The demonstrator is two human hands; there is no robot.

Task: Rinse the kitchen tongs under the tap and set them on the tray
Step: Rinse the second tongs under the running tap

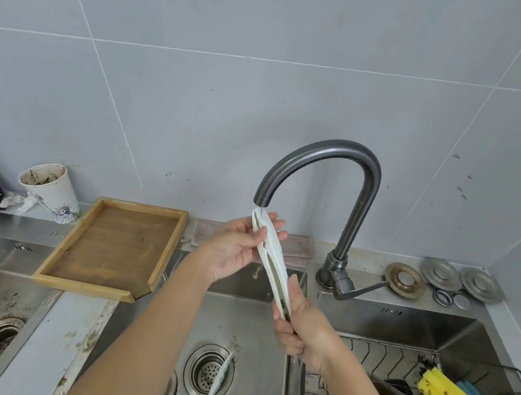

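So, quick notes:
tongs (271,261): white plastic w/ darker inner strip, long, flat, arms squeezed together; head right under the tap (327,160) spout, handle end down toward me, over the middle sink (250,333).
right hand (302,328): wrapped tight round the handle end, keeping the arms closed.
left hand (236,248): fingers + thumb pinching the head end near the spout.
water: can't tell if it's running, maybe a thin bit at the tip.
risk 1: wet smooth plastic, prob slippery; if my grip slackens they could spring apart and drop into the basin.
risk 2: 2nd pair of tongs (217,386) lies by the drain; a drop lands on those.
risk 3: water may run down the handle to my wrist.
tray (113,245): wooden, shallow raised rim, stained base, on the steel ledge left of the tap. Part of it hangs over the sink edge, so a heavy set-down might tip it.
steel: brushed, spotted w/ grime.
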